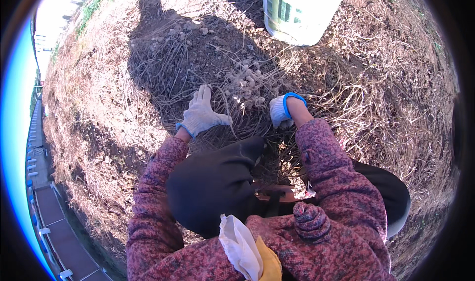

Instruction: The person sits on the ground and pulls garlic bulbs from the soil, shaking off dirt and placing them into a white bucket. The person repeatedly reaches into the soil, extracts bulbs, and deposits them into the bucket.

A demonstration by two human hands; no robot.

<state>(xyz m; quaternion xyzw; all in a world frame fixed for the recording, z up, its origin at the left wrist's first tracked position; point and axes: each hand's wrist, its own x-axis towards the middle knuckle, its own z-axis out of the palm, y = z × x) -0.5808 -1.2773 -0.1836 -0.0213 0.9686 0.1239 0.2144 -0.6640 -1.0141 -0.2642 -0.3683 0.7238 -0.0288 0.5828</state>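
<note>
My left hand (203,114), in a white knit work glove with a blue cuff, is spread over dry stalks, thumb pointing right and fingers pointing away from me. A thin dry stalk (225,102) runs upright beside the thumb; I cannot tell whether they touch. Just beyond and between the hands lies a clump of dry stems with pale, lumpy pods or clods (245,84). My right hand (280,112), gloved the same way, is bent down beside that clump. Its fingers are mostly hidden by the wrist and cuff, so what they hold does not show.
A white plastic bucket (297,17) stands beyond the clump, brightly sunlit. Dry straw and stalks (363,110) cover the soil to the right. My bent knee (211,184) is close behind my left hand. A paved path with a white railing (44,231) runs along the far left.
</note>
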